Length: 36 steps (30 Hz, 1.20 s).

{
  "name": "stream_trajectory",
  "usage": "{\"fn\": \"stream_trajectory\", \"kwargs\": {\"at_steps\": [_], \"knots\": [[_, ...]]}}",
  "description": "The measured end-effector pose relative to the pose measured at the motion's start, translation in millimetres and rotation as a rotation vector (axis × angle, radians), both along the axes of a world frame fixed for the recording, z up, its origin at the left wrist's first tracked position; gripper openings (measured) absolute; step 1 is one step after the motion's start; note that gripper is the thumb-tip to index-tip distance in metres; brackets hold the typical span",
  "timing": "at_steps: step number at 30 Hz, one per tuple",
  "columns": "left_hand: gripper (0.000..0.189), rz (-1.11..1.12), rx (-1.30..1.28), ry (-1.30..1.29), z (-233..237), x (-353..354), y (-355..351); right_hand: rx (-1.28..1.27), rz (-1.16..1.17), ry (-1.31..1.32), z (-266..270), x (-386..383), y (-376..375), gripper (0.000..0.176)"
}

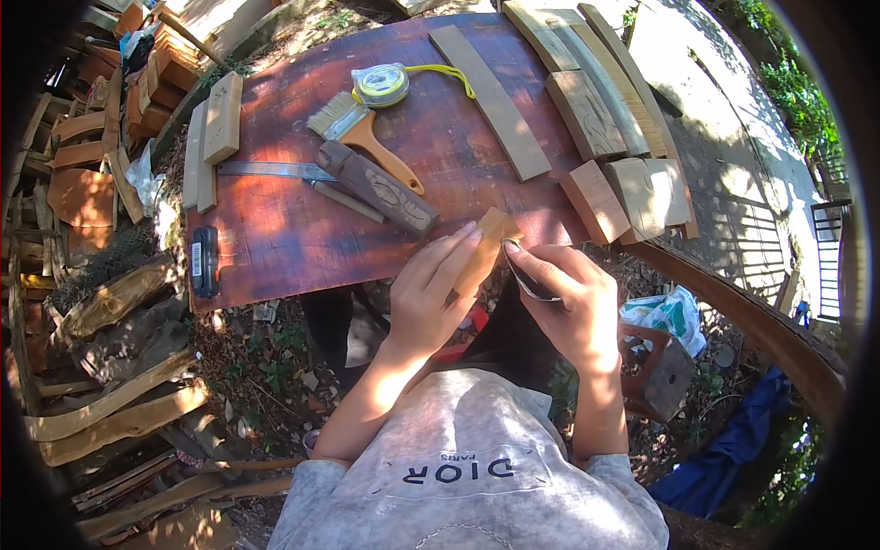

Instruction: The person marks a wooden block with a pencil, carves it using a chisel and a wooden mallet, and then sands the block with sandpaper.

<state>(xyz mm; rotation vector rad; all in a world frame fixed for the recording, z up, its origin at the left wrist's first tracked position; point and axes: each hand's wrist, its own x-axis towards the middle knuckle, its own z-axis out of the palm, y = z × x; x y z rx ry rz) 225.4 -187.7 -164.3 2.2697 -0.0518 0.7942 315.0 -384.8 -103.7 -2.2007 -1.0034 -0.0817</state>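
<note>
My left hand grips a small light wooden block at the near edge of a reddish-brown board table. My right hand pinches a folded grey sheet, seemingly sandpaper, against the block's right side. Both hands sit just off the table's near edge, above my lap.
On the table lie a carved dark wood piece, a paintbrush, a yellow tape measure, a metal ruler, a black object, a long plank and several wood blocks. Scrap wood is piled at left.
</note>
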Motion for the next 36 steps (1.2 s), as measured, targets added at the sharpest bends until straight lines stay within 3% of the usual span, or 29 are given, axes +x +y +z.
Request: {"fn": "stream_trajectory", "kwargs": {"at_steps": [5, 9, 12, 27, 28, 36], "knots": [[0.069, -0.002, 0.017, -0.034, -5.7, 1.5, 0.4, -0.049, 0.048, -0.059, 6.1, -2.0, 0.3, 0.056], [0.064, 0.014, 0.023, -0.039, -0.7, 2.5, -3.2, -0.125, 0.008, -0.112, -2.0, 2.4, -8.5, 0.067], [0.061, 0.035, 0.028, -0.055, -2.1, 4.1, -5.0, -0.076, 0.012, -0.089, 5.2, -7.0, 0.1, 0.057], [0.058, 0.050, 0.049, -0.075, -7.7, 5.4, -6.1, -0.082, 0.041, -0.104, 3.2, -3.4, -4.1, 0.056], [0.058, 0.044, 0.050, -0.072, -6.0, 5.3, -6.0, -0.141, 0.052, -0.089, -1.9, 0.5, -11.0, 0.067], [0.057, 0.043, 0.033, -0.080, -6.2, 6.3, -5.1, -0.074, 0.003, -0.106, -10.8, 5.5, -11.3, 0.067]]}}
